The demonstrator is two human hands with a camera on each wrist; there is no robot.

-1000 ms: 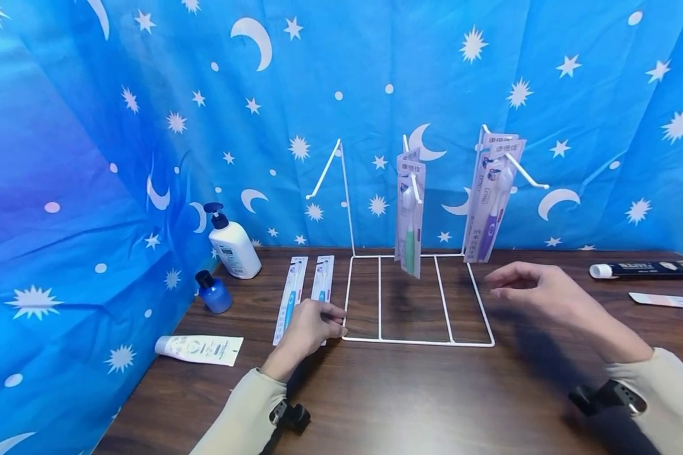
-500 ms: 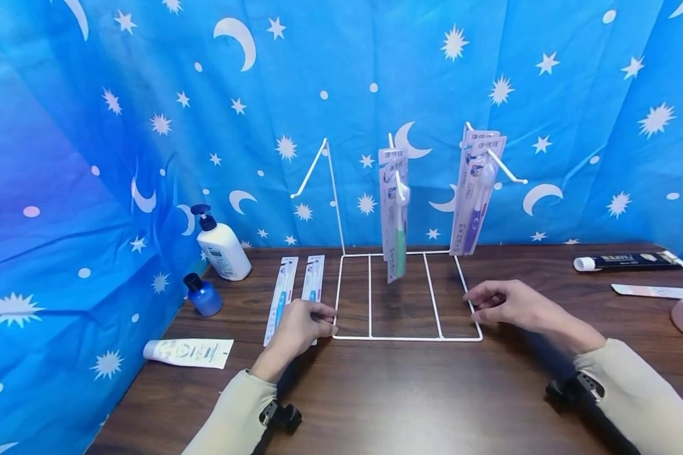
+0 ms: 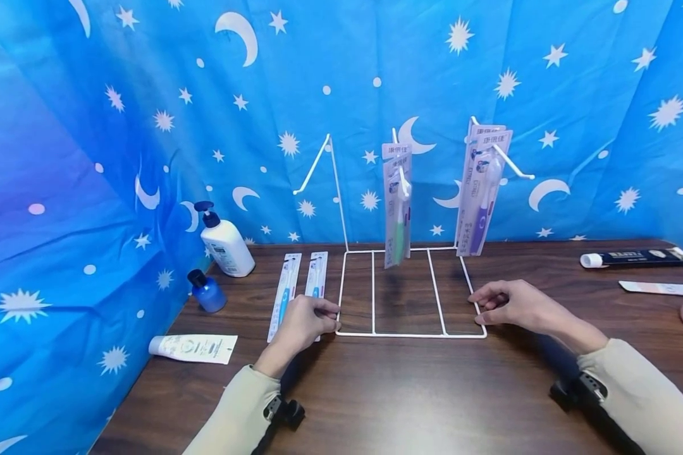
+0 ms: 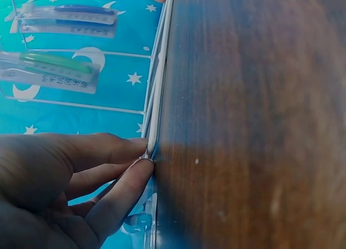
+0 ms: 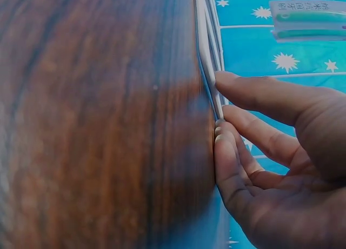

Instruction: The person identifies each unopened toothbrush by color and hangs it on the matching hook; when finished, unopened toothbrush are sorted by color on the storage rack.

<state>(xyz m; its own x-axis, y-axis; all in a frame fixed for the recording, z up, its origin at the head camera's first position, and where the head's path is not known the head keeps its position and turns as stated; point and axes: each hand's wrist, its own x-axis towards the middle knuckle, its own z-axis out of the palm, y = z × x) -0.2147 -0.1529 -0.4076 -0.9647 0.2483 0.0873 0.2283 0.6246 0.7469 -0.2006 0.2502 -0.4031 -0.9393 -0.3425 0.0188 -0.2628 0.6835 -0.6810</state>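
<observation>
A white wire display rack stands on the wooden table in the head view, its flat base in front and three arms at the back. My left hand pinches the base's front left corner; the left wrist view shows thumb and finger meeting at the wire. At the base's right side my right hand has its thumb and fingers around the wire, also seen in the right wrist view. Packaged green toothbrushes hang on the middle arm, packaged purple toothbrushes on the right one. The left arm is bare.
Two packaged blue toothbrushes lie left of the rack, partly behind my left hand. Further left are a pump bottle, a small blue bottle and a white tube. A black toothpaste tube lies at the right.
My right hand has moved left onto the rack's right side wire. The hanging green toothbrush packs have swung and turned. My left hand stays at its corner; the head view has shifted slightly.
</observation>
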